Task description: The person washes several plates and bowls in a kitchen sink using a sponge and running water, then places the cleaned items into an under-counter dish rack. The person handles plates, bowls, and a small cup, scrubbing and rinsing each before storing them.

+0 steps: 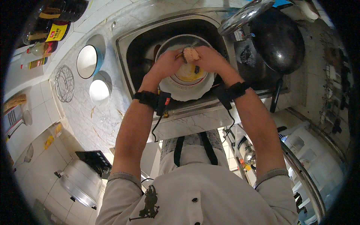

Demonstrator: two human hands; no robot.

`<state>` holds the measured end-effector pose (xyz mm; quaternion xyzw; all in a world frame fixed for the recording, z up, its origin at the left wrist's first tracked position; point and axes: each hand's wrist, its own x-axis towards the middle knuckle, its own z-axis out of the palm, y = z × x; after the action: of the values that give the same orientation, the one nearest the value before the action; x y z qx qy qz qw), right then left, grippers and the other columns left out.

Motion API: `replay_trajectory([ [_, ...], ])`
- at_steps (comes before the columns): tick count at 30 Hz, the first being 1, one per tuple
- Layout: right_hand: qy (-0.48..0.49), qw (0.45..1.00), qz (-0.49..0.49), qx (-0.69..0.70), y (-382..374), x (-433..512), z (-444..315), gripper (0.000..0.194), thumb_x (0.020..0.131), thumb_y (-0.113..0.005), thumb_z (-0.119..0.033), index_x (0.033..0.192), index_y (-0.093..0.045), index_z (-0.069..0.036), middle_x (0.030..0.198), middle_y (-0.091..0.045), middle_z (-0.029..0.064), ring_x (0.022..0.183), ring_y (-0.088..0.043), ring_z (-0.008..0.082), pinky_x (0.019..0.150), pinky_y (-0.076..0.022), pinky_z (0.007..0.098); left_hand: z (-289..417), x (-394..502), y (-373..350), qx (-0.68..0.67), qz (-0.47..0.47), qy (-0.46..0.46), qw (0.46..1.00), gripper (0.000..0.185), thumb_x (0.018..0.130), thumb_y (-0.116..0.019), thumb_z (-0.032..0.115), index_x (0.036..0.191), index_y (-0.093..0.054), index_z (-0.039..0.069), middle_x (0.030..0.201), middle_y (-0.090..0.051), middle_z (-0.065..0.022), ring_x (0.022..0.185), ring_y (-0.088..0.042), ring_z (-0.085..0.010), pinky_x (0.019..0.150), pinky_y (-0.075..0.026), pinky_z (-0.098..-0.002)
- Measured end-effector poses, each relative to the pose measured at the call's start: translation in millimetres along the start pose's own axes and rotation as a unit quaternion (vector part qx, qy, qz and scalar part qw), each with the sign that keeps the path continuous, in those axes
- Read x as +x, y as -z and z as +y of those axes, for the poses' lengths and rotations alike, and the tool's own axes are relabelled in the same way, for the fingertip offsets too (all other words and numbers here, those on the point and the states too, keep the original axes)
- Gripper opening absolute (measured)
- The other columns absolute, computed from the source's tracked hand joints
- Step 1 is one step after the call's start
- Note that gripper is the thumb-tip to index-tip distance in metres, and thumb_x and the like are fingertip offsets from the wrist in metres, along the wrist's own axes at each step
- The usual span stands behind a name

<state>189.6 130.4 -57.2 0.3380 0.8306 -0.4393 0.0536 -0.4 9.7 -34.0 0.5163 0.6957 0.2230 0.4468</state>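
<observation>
Over the sink (132, 81), both of my hands hold a small, rough pinkish-tan lump (191, 54) with a dark edge; I cannot tell what it is. My left hand (168, 64) grips its left side and my right hand (211, 59) its right side. Directly below is a round dish (182, 76) with yellowish contents and a small dark piece (197, 69). A white plate with a wavy rim (187, 95) shows on the near side of it. My fingertips partly hide the dish and the lump.
The metal faucet (244, 18) reaches in at the upper right, beside a black wok (278, 42). On the marble counter to the left are a blue-rimmed white bowl (87, 62), a smaller white bowl (99, 92) and a wire rack (64, 83). Bottles (54, 32) line the back left.
</observation>
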Motion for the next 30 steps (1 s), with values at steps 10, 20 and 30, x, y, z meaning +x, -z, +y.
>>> replay_trajectory([
  [10,-0.214,0.818,0.173,0.504,-64,-27,-13,0.035,0.088,-0.078,-0.015,0.118,-0.069,0.0,0.108,-0.074,0.0136,0.086,-0.076,0.0329,0.072,-0.0621,0.0447,13,-20,-51,0.018,0.307,0.048,0.95,0.022,0.102,-0.058,0.018,0.114,-0.07,0.004,0.095,-0.07,-0.0287,0.094,-0.066,-0.0491,0.079,-0.053,-0.054],
  [20,-0.189,0.779,0.187,0.568,-77,-34,-29,0.05,0.084,-0.083,-0.011,0.13,-0.062,-0.005,0.117,-0.069,0.0085,0.103,-0.069,0.0246,0.082,-0.0595,0.0381,22,-20,-86,-0.069,0.433,0.016,0.898,0.026,0.106,-0.053,0.021,0.121,-0.063,0.002,0.103,-0.069,-0.0295,0.097,-0.067,-0.0495,0.081,-0.054,-0.0495],
  [30,-0.174,0.959,0.19,0.115,-28,-33,-8,0.035,0.085,-0.08,-0.04,0.097,-0.077,-0.007,0.097,-0.077,0.0152,0.094,-0.074,0.0342,0.083,-0.0576,0.0443,0,-32,-35,0.143,0.185,0.077,0.969,0.03,0.101,-0.055,0.017,0.127,-0.058,0.001,0.095,-0.07,-0.0314,0.09,-0.068,-0.051,0.081,-0.054,-0.0595],
])
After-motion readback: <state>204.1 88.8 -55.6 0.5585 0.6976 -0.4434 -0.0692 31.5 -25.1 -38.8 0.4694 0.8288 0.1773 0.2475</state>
